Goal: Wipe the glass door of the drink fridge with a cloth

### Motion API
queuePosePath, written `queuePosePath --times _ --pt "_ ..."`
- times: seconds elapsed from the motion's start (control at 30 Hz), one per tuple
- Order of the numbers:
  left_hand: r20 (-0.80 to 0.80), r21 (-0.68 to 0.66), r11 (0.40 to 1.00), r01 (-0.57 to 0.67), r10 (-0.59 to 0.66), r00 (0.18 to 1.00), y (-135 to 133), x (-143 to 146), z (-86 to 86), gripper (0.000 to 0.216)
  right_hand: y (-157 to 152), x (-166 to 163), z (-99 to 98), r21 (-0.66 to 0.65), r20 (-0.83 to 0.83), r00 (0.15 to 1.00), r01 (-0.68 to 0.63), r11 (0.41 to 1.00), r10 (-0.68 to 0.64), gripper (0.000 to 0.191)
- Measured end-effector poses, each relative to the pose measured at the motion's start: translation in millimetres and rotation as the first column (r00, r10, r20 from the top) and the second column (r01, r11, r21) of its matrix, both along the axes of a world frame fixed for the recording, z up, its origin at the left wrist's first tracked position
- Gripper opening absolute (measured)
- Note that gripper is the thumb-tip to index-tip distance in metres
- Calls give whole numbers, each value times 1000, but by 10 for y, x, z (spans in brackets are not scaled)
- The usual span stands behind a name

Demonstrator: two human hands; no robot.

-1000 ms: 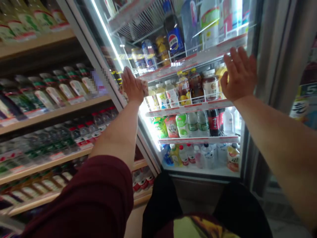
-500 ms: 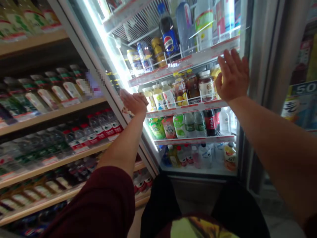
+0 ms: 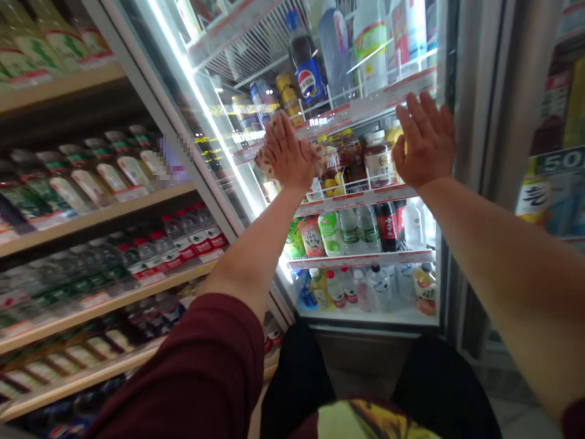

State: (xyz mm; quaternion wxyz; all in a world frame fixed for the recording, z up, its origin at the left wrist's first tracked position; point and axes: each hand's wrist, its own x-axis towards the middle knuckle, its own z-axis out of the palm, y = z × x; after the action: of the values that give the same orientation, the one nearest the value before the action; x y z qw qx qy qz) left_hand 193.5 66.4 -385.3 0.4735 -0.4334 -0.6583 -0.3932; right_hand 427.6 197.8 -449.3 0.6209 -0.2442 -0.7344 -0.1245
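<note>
My left hand [image 3: 287, 152] presses a pale, patterned cloth [image 3: 262, 160] flat against the glass door [image 3: 228, 122] of a lit drinks fridge, fingers laid over the cloth. My right hand [image 3: 425, 141] lies open and flat on the same glass near the door's right edge, fingers spread upward. Behind the glass stand shelves of bottles, among them a Pepsi bottle [image 3: 307, 73] on the upper shelf and water bottles [image 3: 361, 228] lower down.
Open wooden shelves [image 3: 105, 210] packed with bottled drinks run along the left. A grey fridge frame [image 3: 479, 122] and another glass door [image 3: 548, 183] stand to the right. My dark-clad knees [image 3: 297, 378] are low in front of the fridge base.
My left hand with the cloth has swept from the door's left edge, down and then right and up, toward the middle of the glass. My right hand has barely shifted.
</note>
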Motion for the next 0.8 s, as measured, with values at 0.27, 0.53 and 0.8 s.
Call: queuePosePath --times 0.27,0.53,0.8 --pt "-108 -209 966 152 -178 978 127 314 2 72 -59 12 7 -31 2 1000 -27 999 28 65" --pt "-388 -483 849 214 -426 817 518 647 -245 73 -47 14 19 -50 22 1000 -1 999 2 66" --pt "-436 -546 830 114 -398 807 231 370 15 67 -76 19 17 -53 7 1000 3 999 -2 65"
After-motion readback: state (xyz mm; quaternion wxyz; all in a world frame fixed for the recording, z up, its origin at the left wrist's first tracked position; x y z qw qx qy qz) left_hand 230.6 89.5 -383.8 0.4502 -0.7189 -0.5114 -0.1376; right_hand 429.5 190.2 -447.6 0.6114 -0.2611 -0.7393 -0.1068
